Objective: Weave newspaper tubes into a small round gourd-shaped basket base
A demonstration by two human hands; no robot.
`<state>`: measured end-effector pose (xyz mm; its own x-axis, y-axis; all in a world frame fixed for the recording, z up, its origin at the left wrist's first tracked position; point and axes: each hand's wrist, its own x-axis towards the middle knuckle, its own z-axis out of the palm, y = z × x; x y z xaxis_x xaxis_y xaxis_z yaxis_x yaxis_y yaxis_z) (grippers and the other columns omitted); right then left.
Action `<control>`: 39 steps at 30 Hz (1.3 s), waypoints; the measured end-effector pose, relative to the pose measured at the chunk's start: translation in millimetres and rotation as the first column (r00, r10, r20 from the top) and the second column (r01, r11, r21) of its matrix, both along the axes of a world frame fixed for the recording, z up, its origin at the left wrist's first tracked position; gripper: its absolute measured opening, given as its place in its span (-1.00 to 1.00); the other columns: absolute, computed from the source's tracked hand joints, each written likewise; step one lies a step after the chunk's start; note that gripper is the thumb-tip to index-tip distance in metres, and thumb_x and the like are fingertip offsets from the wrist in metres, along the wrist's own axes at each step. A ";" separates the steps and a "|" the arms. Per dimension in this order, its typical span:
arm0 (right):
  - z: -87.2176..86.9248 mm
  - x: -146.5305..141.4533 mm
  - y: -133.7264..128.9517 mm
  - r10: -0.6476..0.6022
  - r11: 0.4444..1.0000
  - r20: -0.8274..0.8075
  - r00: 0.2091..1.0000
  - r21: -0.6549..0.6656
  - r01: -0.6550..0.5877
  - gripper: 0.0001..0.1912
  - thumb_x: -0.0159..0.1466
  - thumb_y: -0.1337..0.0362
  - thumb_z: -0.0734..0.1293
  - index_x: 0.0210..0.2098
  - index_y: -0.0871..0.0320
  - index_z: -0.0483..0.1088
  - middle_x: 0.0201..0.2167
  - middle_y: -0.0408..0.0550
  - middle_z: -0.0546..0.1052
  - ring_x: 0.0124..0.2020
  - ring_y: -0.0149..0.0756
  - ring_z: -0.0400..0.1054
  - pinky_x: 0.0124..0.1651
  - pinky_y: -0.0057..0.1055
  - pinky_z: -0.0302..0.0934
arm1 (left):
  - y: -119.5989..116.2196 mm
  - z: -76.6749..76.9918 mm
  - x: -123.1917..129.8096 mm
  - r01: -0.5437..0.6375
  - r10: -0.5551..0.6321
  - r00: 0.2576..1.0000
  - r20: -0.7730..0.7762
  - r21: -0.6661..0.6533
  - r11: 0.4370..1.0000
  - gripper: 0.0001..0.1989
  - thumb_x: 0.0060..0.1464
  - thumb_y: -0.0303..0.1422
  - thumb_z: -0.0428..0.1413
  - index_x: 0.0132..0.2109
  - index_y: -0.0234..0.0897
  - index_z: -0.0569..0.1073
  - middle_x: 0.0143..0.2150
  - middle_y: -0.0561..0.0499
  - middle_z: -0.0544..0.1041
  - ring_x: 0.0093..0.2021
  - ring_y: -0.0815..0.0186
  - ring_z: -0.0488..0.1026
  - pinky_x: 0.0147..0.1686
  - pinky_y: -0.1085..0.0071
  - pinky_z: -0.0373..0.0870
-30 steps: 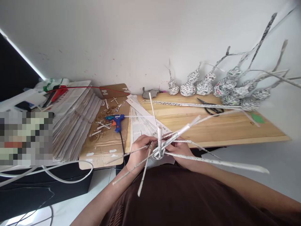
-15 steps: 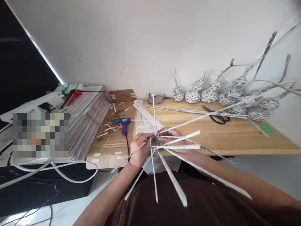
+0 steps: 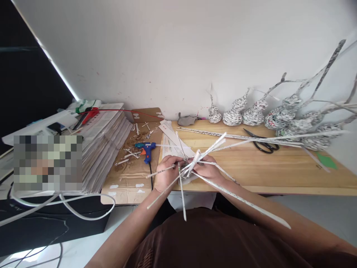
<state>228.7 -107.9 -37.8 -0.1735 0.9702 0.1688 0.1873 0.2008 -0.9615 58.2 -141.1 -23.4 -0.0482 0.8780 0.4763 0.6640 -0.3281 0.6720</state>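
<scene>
Between my two hands is a small weaving of rolled newspaper tubes [image 3: 196, 159], its long white spokes sticking out in several directions. My left hand [image 3: 166, 174] grips it from the left, fingers closed at the woven centre. From the right, my right hand [image 3: 206, 172] is closed around the other side, its fingers partly hidden behind the spokes. The woven centre is mostly covered by crossing tubes. One long tube runs out to the right over the table, and others point down toward my lap.
A blue glue gun [image 3: 149, 152] lies on cardboard [image 3: 129, 186] among paper scraps. Black scissors [image 3: 262, 143] and long paper tubes [image 3: 200, 132] rest on the wooden table [image 3: 264, 173]. Woven gourd shapes [image 3: 252, 113] line the wall. A tall newspaper stack [image 3: 107, 141] stands left.
The weaving has tilted and turned in my hands; thick spokes that pointed right and down now stand up over the centre. The view has shifted slightly.
</scene>
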 end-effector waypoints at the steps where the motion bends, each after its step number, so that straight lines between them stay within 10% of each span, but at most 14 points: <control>1: -1.1 -0.7 -2.0 -0.010 1.000 -0.013 1.000 -0.018 0.010 -0.79 0.13 0.15 0.41 -0.43 0.20 0.53 -0.45 0.02 0.61 -0.41 -0.12 0.52 -0.36 -0.28 0.41 | -0.2 -0.4 0.2 0.000 0.000 1.000 -0.011 0.008 1.000 -0.91 0.11 -0.46 0.19 -0.27 -0.24 0.60 -0.33 -0.01 0.60 -0.26 0.26 0.54 -0.22 0.36 0.47; 10: 6.5 -6.1 -16.6 -0.015 0.999 -0.198 0.980 -0.046 0.006 -0.79 0.13 0.16 0.45 -0.38 0.19 0.54 -0.42 0.02 0.60 -0.37 -0.17 0.51 -0.28 -0.27 0.41 | -2.4 -3.9 -1.3 -0.002 0.008 0.996 -0.084 0.072 0.997 -0.92 0.12 -0.45 0.20 -0.26 -0.23 0.60 -0.32 0.00 0.59 -0.28 0.31 0.53 -0.21 0.41 0.48; 26: 16.1 0.6 -18.5 0.014 1.000 -0.017 1.000 0.003 -0.014 -0.76 0.25 0.09 0.34 -0.40 0.14 0.42 -0.42 -0.08 0.53 -0.34 -0.26 0.43 -0.25 -0.34 0.31 | -3.2 -1.2 -1.5 0.202 -0.173 0.969 -0.175 0.166 0.965 -0.93 0.15 -0.47 0.17 -0.26 -0.20 0.52 -0.24 -0.01 0.61 -0.21 0.26 0.50 -0.20 0.34 0.46; 39: 19.9 28.2 -28.4 0.115 0.943 -0.309 0.944 -0.265 -0.202 -0.68 0.26 -0.04 0.34 -0.29 0.09 0.51 -0.28 0.03 0.62 -0.28 -0.13 0.55 -0.21 -0.19 0.48 | -9.8 1.1 -1.3 0.134 -0.099 0.972 -0.212 0.159 0.978 -0.91 0.10 -0.51 0.13 -0.29 -0.22 0.48 -0.27 -0.02 0.57 -0.23 0.26 0.49 -0.19 0.36 0.43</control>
